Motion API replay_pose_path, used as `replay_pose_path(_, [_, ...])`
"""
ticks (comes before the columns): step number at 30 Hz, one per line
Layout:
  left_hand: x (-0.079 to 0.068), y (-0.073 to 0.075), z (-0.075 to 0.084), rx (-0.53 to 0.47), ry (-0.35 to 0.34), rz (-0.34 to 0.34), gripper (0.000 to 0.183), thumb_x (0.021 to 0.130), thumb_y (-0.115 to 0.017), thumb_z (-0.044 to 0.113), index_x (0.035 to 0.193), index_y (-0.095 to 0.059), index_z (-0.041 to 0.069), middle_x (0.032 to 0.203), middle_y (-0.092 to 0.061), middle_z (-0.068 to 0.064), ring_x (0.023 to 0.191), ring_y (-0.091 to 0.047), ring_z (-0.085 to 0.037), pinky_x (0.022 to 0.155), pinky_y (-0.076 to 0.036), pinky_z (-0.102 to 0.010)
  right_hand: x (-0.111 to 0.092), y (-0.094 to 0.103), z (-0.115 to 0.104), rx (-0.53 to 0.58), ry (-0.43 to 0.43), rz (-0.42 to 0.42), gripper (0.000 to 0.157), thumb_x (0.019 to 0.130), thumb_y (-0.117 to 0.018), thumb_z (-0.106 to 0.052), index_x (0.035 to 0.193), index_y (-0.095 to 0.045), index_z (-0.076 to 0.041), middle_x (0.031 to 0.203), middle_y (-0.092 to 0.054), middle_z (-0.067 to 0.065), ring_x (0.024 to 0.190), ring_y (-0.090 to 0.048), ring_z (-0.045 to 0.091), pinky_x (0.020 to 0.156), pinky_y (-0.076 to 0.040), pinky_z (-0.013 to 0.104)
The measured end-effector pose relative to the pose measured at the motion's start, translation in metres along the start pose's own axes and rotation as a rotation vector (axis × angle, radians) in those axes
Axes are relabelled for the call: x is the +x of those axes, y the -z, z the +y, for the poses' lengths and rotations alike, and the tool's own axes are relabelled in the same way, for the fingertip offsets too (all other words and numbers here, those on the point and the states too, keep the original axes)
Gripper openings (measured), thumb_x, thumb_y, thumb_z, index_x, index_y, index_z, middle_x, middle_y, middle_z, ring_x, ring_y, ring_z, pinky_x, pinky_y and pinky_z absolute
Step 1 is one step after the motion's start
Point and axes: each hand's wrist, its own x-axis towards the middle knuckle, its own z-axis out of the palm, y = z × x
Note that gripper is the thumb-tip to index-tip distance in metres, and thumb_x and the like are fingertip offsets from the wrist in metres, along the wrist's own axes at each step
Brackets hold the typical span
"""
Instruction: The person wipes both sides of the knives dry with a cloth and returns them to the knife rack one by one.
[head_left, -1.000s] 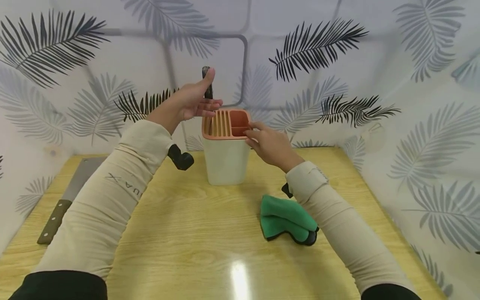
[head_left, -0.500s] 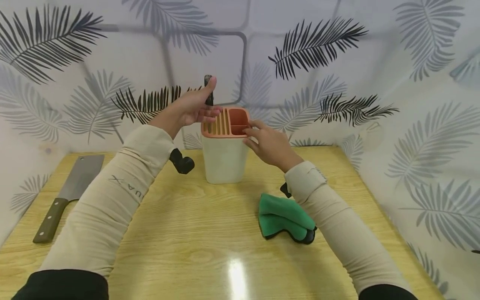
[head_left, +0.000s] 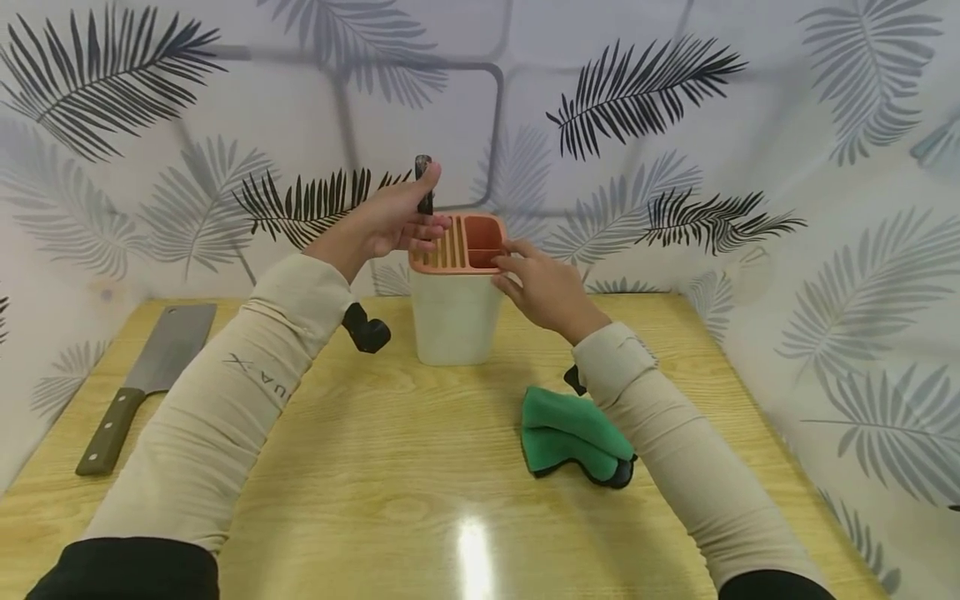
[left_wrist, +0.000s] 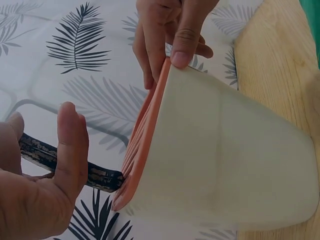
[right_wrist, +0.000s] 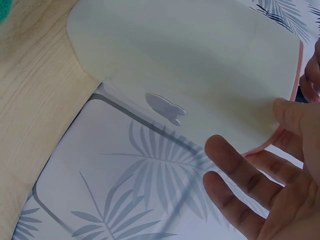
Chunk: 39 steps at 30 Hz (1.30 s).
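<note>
A cream knife holder with an orange slotted top stands upright at the back of the table. From a slot on its left side rises the dark, worn handle of a knife, its blade hidden inside. My left hand holds this handle between thumb and fingers, the other fingers loosely spread; part of the grip is hidden. At the opposite side, my right hand pinches the holder's rim, thumb outside and a finger over the edge. Its remaining fingers stand apart from the wall in the right wrist view.
A cleaver lies on the left of the wooden table, partly near the left sleeve. A folded green cloth with a black edge lies right of the middle, by the right forearm. Leaf-patterned sheeting rises close behind the holder.
The knife handle and my left hand have sunk lower toward the slotted top. My right hand keeps its place on the rim. The view has shifted slightly.
</note>
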Motion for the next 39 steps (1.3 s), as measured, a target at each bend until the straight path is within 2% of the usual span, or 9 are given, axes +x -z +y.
replay_pose_path(3, [-0.006,0.003,0.0,0.082,-0.017,-0.004,0.073,0.1,-0.048,0.052,0.159,-0.022,0.018,0.1,-0.068,-0.001,0.071,-0.066,-0.009,0.063,-0.061,-0.024,0.001,0.004,0.0,0.0,0.001,-0.033,0.042,0.105,-0.05,-0.038,0.139,-0.06,-0.016,0.152,-0.049,0.01,0.097,-0.07,0.03,0.058,-0.056,0.041])
replay_pose_path(6, [-0.016,0.008,-0.003,0.176,-0.046,-0.009,0.064,0.103,-0.05,0.044,0.154,-0.032,0.01,0.1,-0.069,-0.001,0.073,-0.067,-0.01,0.066,-0.062,-0.026,0.001,0.009,0.002,0.02,0.0,-0.092,0.047,0.105,-0.051,-0.039,0.145,-0.053,-0.016,0.158,-0.042,0.011,0.115,-0.066,0.033,0.065,-0.058,0.044])
replay_pose_path(9, [-0.029,0.016,-0.01,0.228,-0.078,-0.007,0.062,0.104,-0.051,0.041,0.152,-0.034,0.006,0.105,-0.067,-0.001,0.076,-0.066,-0.009,0.067,-0.062,-0.026,-0.003,0.01,0.006,0.095,-0.019,-0.141,0.058,0.103,-0.053,-0.041,0.154,-0.039,-0.016,0.164,-0.031,0.01,0.122,-0.063,0.033,0.085,-0.058,0.049])
replay_pose_path(14, [-0.051,0.032,-0.029,0.24,-0.104,0.005,0.062,0.104,-0.049,0.042,0.153,-0.033,0.008,0.115,-0.063,-0.002,0.081,-0.066,-0.009,0.067,-0.061,-0.026,-0.015,0.006,0.012,0.268,-0.038,-0.164,0.073,0.102,-0.055,-0.042,0.161,-0.019,-0.016,0.167,-0.025,0.009,0.117,-0.067,0.034,0.111,-0.044,0.055])
replay_pose_path(20, [-0.078,0.056,-0.047,0.283,-0.137,0.053,0.064,0.102,-0.052,0.045,0.151,-0.034,0.008,0.114,-0.066,0.0,0.082,-0.068,-0.008,0.07,-0.062,-0.027,-0.036,0.011,0.015,0.254,-0.022,-0.231,0.064,0.103,-0.052,-0.045,0.156,-0.035,-0.013,0.156,-0.045,0.012,0.116,-0.067,0.034,0.104,-0.049,0.056])
replay_pose_path(23, [-0.09,0.074,-0.058,0.34,-0.126,0.087,0.064,0.102,-0.052,0.045,0.15,-0.034,0.006,0.121,-0.066,-0.005,0.083,-0.068,-0.006,0.072,-0.062,-0.028,-0.05,0.012,0.019,0.216,-0.02,-0.3,0.059,0.103,-0.052,-0.044,0.15,-0.045,-0.009,0.149,-0.054,0.014,0.115,-0.068,0.033,0.099,-0.053,0.055])
replay_pose_path(28, [-0.103,0.112,-0.088,0.415,-0.064,0.096,0.066,0.103,-0.049,0.046,0.15,-0.032,0.003,0.122,-0.064,-0.001,0.086,-0.067,-0.003,0.077,-0.062,-0.029,-0.071,0.007,0.024,0.223,-0.033,-0.396,0.056,0.103,-0.052,-0.043,0.146,-0.05,-0.008,0.146,-0.056,0.014,0.118,-0.066,0.033,0.098,-0.054,0.054])
replay_pose_path(33, [-0.119,0.152,-0.123,0.475,0.01,0.08,0.071,0.104,-0.045,0.049,0.151,-0.03,-0.002,0.138,-0.056,-0.014,0.089,-0.066,-0.001,0.081,-0.062,-0.031,-0.085,0.006,0.027,0.263,-0.029,-0.425,0.055,0.103,-0.051,-0.044,0.144,-0.052,-0.007,0.144,-0.057,0.015,0.119,-0.065,0.035,0.099,-0.053,0.055])
replay_pose_path(39, [-0.13,0.195,-0.156,0.517,0.086,0.08,0.074,0.106,-0.043,0.047,0.151,-0.025,-0.008,0.122,-0.063,0.002,0.087,-0.065,0.0,0.078,-0.062,-0.03,-0.099,-0.001,0.029,0.264,-0.009,-0.426,0.053,0.103,-0.052,-0.044,0.142,-0.054,-0.007,0.142,-0.059,0.014,0.118,-0.065,0.035,0.098,-0.053,0.056])
